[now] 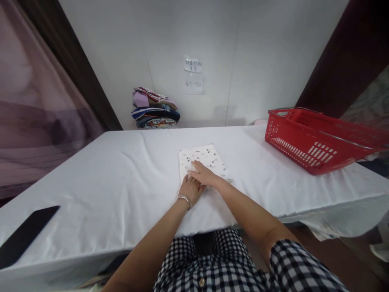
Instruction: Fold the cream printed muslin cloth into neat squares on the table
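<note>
A folded white cloth with small dark speckles (204,159) lies flat in the middle of the table (121,174). My right hand (204,174) rests palm down on the cloth's near edge, fingers stretched out to the left. My left hand (191,188), with a silver bangle at the wrist, sits just below it at the cloth's near left corner, partly covered by the right hand. Neither hand grips anything that I can see.
A red plastic basket (316,140) stands at the table's right side. A stack of folded clothes (154,108) sits against the back wall. A black flat object (26,233) lies at the near left edge. White sheet covers the table.
</note>
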`<action>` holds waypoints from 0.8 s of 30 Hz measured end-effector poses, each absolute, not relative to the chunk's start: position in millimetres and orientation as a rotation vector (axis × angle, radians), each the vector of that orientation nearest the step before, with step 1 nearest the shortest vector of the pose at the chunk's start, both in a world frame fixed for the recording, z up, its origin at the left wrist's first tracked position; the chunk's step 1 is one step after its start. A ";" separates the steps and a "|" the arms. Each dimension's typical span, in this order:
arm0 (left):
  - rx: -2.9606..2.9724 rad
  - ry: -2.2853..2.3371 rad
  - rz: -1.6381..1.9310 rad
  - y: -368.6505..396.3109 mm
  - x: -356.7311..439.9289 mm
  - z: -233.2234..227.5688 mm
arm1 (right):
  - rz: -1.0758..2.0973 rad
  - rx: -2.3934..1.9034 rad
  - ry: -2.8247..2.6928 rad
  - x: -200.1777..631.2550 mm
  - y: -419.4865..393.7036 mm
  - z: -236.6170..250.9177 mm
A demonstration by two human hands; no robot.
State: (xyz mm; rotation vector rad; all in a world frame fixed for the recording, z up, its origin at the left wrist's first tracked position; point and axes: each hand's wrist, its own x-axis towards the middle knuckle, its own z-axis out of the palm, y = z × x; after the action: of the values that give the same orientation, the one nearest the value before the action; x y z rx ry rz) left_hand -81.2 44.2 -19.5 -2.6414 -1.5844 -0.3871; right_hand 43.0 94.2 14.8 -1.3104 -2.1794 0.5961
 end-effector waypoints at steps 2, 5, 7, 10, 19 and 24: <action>-2.658 -1.600 -0.345 43.1 -82.2 -21.0 | 0.583 -1.476 -2.275 52.1 103.7 10.2; -2.688 -1.635 -0.297 41.8 -84.0 -19.7 | 0.401 -1.737 -2.349 77.9 108.1 1.4; -2.740 -1.667 -0.271 44.5 -85.7 -12.6 | 0.324 -1.816 -2.357 91.3 107.2 -3.0; -2.880 -1.760 -0.186 58.3 -89.0 6.4 | 0.307 -1.856 -2.378 97.5 105.2 -6.1; -2.616 -2.151 -0.153 95.8 -94.2 -5.5 | 0.419 -1.956 -2.375 88.0 115.3 1.3; -2.615 -2.152 -0.179 94.4 -95.0 -13.1 | 0.319 -1.742 -2.432 58.5 150.3 9.0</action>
State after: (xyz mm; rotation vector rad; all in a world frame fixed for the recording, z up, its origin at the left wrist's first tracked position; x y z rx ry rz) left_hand -95.0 94.4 -13.1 -2.6149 -2.1523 -0.1788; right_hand 58.5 150.3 9.0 -1.7424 -2.4321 0.3189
